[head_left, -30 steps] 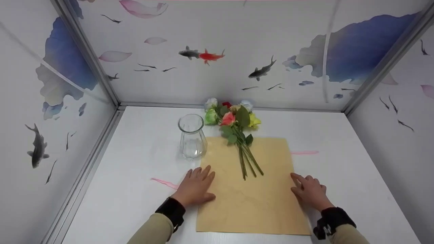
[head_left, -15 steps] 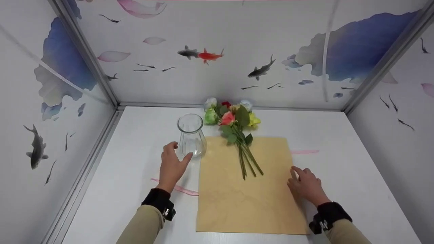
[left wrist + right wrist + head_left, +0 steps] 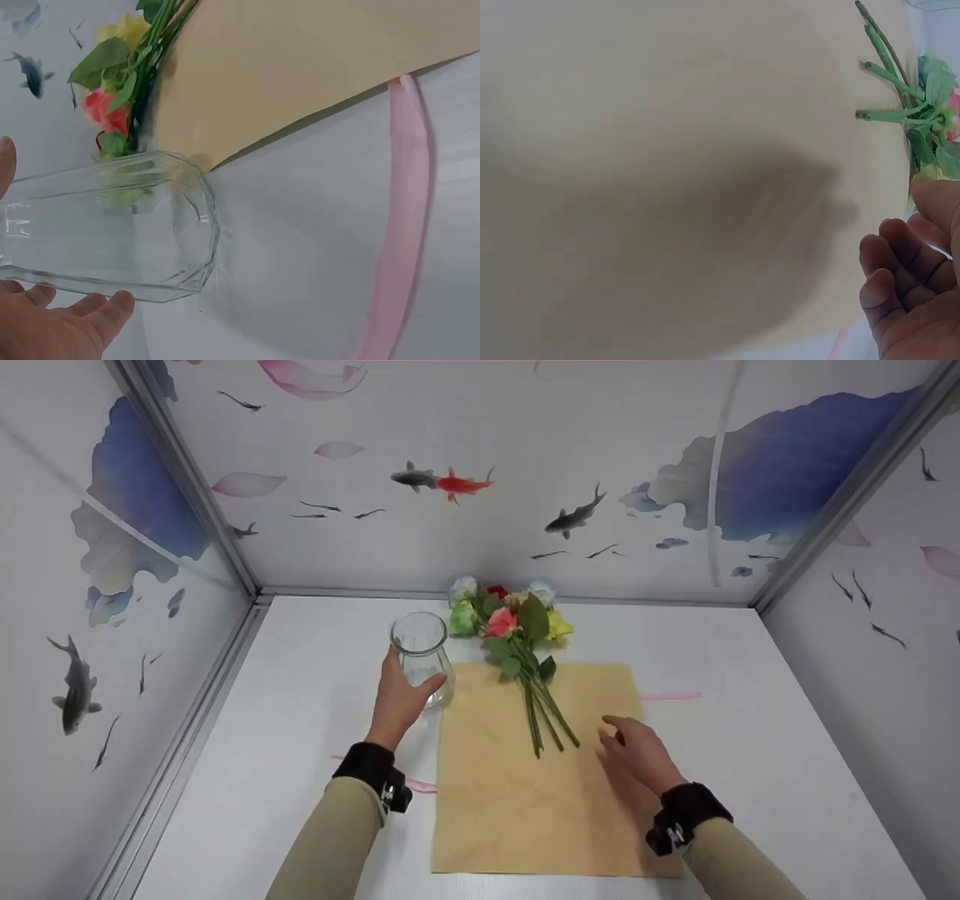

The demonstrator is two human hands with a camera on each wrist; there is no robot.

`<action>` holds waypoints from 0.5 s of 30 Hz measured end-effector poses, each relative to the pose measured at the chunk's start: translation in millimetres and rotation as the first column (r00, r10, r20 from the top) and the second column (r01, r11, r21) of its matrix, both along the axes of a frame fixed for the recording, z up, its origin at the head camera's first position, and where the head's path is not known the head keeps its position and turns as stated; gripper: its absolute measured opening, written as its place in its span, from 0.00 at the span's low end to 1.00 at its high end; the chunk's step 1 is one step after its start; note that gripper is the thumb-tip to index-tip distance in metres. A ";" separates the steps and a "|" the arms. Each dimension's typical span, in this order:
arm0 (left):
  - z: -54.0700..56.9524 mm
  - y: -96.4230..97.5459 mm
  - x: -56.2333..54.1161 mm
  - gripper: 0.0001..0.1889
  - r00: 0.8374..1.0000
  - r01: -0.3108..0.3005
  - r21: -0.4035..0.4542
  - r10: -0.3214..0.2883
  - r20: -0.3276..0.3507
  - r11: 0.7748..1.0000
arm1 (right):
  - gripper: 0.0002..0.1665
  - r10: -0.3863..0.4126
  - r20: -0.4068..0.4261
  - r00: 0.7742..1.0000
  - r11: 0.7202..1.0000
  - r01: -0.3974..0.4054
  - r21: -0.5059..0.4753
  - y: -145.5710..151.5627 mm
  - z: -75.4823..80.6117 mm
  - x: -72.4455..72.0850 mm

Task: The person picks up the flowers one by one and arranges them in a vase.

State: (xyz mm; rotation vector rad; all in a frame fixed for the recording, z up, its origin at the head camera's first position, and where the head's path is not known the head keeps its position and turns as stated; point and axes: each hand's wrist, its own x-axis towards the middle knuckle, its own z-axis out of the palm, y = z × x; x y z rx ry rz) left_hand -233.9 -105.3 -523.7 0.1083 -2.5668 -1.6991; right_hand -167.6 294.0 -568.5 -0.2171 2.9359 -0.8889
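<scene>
A clear glass vase (image 3: 424, 664) stands upright at the left corner of a sheet of brown wrapping paper (image 3: 510, 810). My left hand (image 3: 400, 694) holds it from the near left side, the thumb across its front. In the left wrist view, fingers (image 3: 105, 319) lie along one side of the vase, with the thumb at the opposite side. My right hand (image 3: 637, 750) hovers over the right part of the paper, fingers loosely bent and holding nothing; its shadow falls below. Between the hands lies a bunch of mixed flowers (image 3: 502, 622), its stems pointing toward me.
One end of a pink ribbon (image 3: 670, 696) sticks out right of the paper; its other end (image 3: 405, 217) shows on the left. The white table (image 3: 750, 780) is enclosed by printed panels at the back and both sides.
My left hand has left the paper's left edge and moved up to the vase, taking hold of it. The right hand has shifted left from the paper's right edge to over it.
</scene>
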 end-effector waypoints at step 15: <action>2.5 17.0 -11.4 0.52 0.992 -0.125 -0.085 0.126 0.007 0.989 | 0.26 -0.039 0.029 0.999 0.999 0.039 -0.015 -32.5 -14.3 -14.5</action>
